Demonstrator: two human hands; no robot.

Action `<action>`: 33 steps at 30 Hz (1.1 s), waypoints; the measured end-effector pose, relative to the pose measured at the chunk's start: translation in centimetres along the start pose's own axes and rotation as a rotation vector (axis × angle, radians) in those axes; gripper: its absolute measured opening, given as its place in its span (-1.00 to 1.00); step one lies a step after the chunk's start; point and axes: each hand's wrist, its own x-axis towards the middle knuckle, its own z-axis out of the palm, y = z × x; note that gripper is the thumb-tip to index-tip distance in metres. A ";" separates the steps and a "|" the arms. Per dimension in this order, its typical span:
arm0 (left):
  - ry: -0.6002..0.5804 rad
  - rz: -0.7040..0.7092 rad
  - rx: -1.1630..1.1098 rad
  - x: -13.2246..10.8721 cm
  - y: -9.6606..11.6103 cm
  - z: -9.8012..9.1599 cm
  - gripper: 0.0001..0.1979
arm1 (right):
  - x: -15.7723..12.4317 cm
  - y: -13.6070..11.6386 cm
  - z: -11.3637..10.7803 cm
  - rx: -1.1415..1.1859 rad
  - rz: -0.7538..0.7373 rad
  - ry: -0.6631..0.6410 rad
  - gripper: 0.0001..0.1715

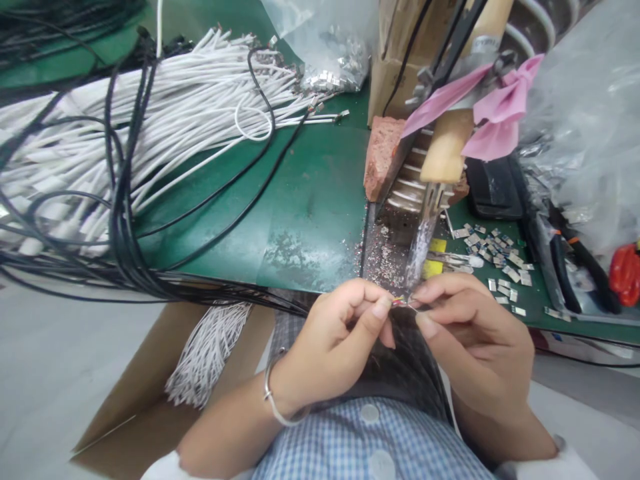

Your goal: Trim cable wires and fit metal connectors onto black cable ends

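Note:
My left hand (pixel 345 333) is closed in a pinch at the edge of the bench. Between its thumb and finger is a cable end with thin coloured wires (pixel 398 301), red and yellow among them. My right hand (pixel 475 333) meets it from the other side, thumb and fingertips pinched on a thin pale strand at the tips of those wires. Just above the fingertips is the grey, crusted tip of a soldering iron (pixel 420 250), its wooden handle (pixel 445 150) tied with a pink ribbon (pixel 500 110). Black cables (pixel 240 291) run in from the left towards my left hand.
White cables (pixel 190 127) lie piled on the green bench (pixel 310 180). A brick (pixel 383 157) props the iron's coil stand. Small metal connectors (pixel 493 247), pliers (pixel 565 260) and plastic bags are at right. An open carton (pixel 135 413) with white cables stands below left.

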 end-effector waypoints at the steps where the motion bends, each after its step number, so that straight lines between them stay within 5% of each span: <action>1: -0.002 0.004 0.002 0.0 0.0 0.0 -0.81 | 0.0 0.0 0.0 0.000 0.001 0.001 -0.77; 33: 0.031 0.023 0.126 -0.2 0.3 -0.1 -0.85 | 0.1 -0.2 -0.1 -0.095 -0.004 -0.045 -0.75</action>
